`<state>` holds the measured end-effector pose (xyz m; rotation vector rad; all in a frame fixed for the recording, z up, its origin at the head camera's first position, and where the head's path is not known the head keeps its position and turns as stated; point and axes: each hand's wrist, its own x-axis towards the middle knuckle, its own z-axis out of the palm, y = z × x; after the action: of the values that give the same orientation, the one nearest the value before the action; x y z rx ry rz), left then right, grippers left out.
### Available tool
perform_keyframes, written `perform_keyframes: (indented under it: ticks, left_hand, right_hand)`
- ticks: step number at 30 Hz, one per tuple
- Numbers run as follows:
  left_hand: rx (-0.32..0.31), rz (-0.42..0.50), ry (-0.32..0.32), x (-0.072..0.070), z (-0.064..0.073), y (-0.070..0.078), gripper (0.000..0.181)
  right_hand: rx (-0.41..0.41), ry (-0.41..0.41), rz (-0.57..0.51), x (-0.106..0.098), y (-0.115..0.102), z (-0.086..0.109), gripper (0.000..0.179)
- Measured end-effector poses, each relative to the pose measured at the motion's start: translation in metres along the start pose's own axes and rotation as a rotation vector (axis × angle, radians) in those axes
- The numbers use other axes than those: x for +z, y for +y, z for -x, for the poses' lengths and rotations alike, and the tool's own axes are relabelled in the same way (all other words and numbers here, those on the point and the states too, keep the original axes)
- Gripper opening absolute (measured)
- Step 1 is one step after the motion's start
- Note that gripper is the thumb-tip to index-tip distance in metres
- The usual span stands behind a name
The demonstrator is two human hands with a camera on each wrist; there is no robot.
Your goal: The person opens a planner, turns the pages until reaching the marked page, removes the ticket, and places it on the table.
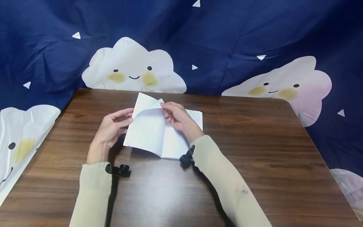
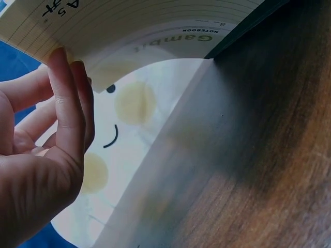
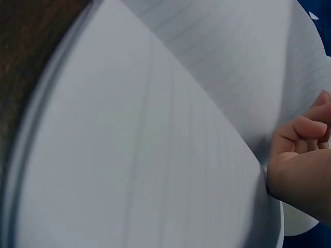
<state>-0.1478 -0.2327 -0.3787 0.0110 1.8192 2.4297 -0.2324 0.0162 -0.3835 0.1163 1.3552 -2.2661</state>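
Note:
A notebook (image 1: 145, 132) with ruled white pages lies spread over the table, its left half tilted up. At that half's outer edge, my left hand (image 1: 110, 128) grips it, thumb in front and fingers behind. The left wrist view shows the notebook's cover (image 2: 176, 39) with printed lettering, the fingertips at its edge. My right hand (image 1: 179, 117) reaches across the right half and pinches the upper corner of a page (image 1: 148, 105), which curls over. In the right wrist view, the ruled page (image 3: 129, 144) fills much of the picture, with the right hand (image 3: 300, 150) beyond it.
The brown wooden table (image 1: 255, 151) extends on both sides of the notebook. Behind it hangs a dark blue cloth (image 1: 210, 37) printed with smiling clouds and small white triangles. Each sleeve cuff carries a small black camera on a strap.

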Motion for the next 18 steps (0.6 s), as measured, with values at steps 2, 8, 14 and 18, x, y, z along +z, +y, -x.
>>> perform_keyframes:
  ticks: [2,8,14,18]
  left_hand:
    - [-0.001,-0.001,0.001,0.0,0.0,0.001,0.035]
    - [-0.009,0.02,0.008,-0.001,0.0,0.001,0.032]
    - [0.006,0.082,-0.007,-0.001,0.0,0.001,0.029]
    - [0.017,0.104,-0.019,0.0,-0.001,0.001,0.026]
  right_hand:
    - [-0.01,0.0,-0.007,0.002,0.002,-0.001,0.018]
    - [-0.015,-0.016,-0.053,0.009,0.008,-0.005,0.019]
    - [-0.02,-0.03,-0.082,0.015,0.01,-0.007,0.018]
    - [-0.025,-0.02,-0.046,0.018,0.011,-0.007,0.018]
